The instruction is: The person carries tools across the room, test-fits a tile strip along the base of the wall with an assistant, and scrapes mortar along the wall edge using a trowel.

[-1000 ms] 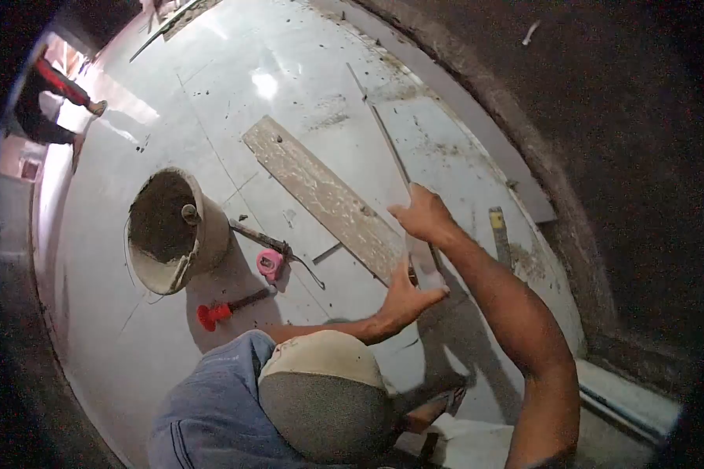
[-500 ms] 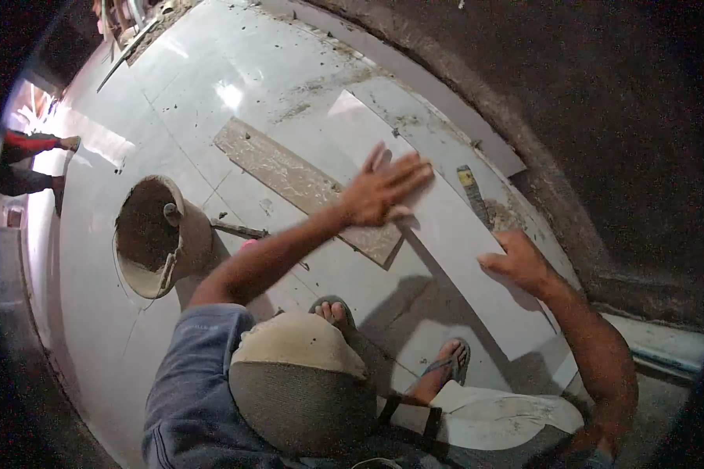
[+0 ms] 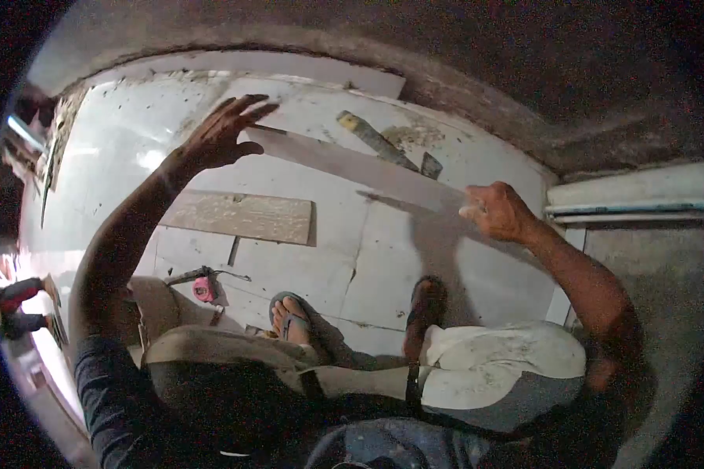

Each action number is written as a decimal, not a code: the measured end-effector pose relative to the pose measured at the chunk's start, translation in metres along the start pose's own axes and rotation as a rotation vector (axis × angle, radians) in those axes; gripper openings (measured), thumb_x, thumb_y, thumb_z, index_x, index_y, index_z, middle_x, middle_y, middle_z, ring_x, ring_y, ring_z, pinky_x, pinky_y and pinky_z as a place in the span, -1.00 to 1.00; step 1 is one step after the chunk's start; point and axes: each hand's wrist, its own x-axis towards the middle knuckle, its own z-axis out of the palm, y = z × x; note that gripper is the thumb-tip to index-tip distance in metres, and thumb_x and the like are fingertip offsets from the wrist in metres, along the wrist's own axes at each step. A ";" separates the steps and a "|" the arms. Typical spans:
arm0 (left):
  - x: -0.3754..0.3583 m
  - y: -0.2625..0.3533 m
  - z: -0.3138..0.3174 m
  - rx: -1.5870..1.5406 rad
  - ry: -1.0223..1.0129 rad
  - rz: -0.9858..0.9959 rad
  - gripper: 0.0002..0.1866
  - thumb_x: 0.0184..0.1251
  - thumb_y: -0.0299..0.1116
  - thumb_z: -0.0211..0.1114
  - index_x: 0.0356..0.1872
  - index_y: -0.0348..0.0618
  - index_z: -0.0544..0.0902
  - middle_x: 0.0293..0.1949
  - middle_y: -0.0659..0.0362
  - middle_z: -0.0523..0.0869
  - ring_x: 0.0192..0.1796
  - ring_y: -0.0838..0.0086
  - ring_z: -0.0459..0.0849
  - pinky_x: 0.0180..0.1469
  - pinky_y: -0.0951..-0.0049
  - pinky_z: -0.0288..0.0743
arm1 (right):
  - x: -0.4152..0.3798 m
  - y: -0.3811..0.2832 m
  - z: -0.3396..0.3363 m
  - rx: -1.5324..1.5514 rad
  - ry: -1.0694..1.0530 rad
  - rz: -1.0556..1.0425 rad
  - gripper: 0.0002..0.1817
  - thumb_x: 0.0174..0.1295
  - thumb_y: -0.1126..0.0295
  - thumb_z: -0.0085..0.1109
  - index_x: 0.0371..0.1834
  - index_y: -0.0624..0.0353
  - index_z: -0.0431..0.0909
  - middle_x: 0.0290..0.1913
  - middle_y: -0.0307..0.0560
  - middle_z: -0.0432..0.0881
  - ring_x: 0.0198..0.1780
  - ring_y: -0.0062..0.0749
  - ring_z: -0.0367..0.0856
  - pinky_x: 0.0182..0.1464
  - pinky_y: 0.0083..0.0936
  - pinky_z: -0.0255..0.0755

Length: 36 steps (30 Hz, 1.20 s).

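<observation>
A long white tile strip (image 3: 360, 168) is raised above the floor, tilted so that its face looks narrow. My right hand (image 3: 499, 213) grips its right end, fingers curled over the edge. At the other end my left hand (image 3: 220, 137) is spread, fingers stretched out past the strip's corner and thumb apart. Beneath and to the left, a tan strip (image 3: 238, 219) with mortar smears lies on the floor. Beyond the white strip rests a mortar-caked tool with a yellow end (image 3: 375, 141).
A pink tape measure (image 3: 203, 289) lies near my left foot, beside a mortar bucket (image 3: 155, 309) partly hidden by my arm. White tile skirting (image 3: 289, 69) runs along the wall base. Another person's arms (image 3: 23, 305) show at far left. Pale pipes (image 3: 626, 213) lie at right.
The white strip has been lifted from low over the floor and tilted up. My left hand has moved from its face to its far end. My view has turned right.
</observation>
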 end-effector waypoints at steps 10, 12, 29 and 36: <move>0.150 0.044 0.067 0.071 -0.009 0.216 -0.81 0.31 -0.22 0.19 -0.17 -0.05 0.61 -0.22 0.02 0.70 -0.22 0.09 0.69 -0.22 0.10 0.54 | -0.027 0.150 0.004 -0.111 0.219 0.350 -0.54 0.15 0.14 0.24 0.00 0.26 0.58 -0.11 0.23 0.66 -0.05 0.11 0.63 0.04 -0.17 0.49; 0.158 0.066 0.063 0.071 -0.039 0.172 -0.80 0.31 -0.22 0.18 -0.17 -0.06 0.61 -0.24 0.02 0.70 -0.22 0.11 0.70 -0.22 0.10 0.54 | -0.032 0.169 0.002 -0.107 0.175 0.338 -0.56 0.13 0.14 0.25 -0.05 0.26 0.61 -0.12 0.19 0.68 -0.09 0.16 0.63 0.02 -0.14 0.50; 0.136 0.074 0.121 -0.062 -0.104 0.082 -0.85 0.30 -0.26 0.19 -0.22 -0.06 0.56 -0.34 0.04 0.68 -0.32 0.10 0.71 -0.38 0.09 0.54 | -0.001 0.237 0.062 0.042 0.197 0.357 -0.56 0.15 0.18 0.23 0.04 0.20 0.60 -0.04 0.18 0.66 -0.02 0.07 0.64 0.08 -0.21 0.50; 0.112 0.079 0.136 -0.140 -0.139 0.001 -0.85 0.27 -0.31 0.18 -0.18 -0.04 0.59 -0.37 0.08 0.69 -0.32 0.11 0.70 -0.36 0.09 0.56 | 0.058 0.215 0.016 0.410 -0.064 0.300 -0.55 0.23 0.04 0.19 -0.05 0.22 0.61 -0.04 0.16 0.67 -0.04 0.01 0.65 0.05 -0.19 0.50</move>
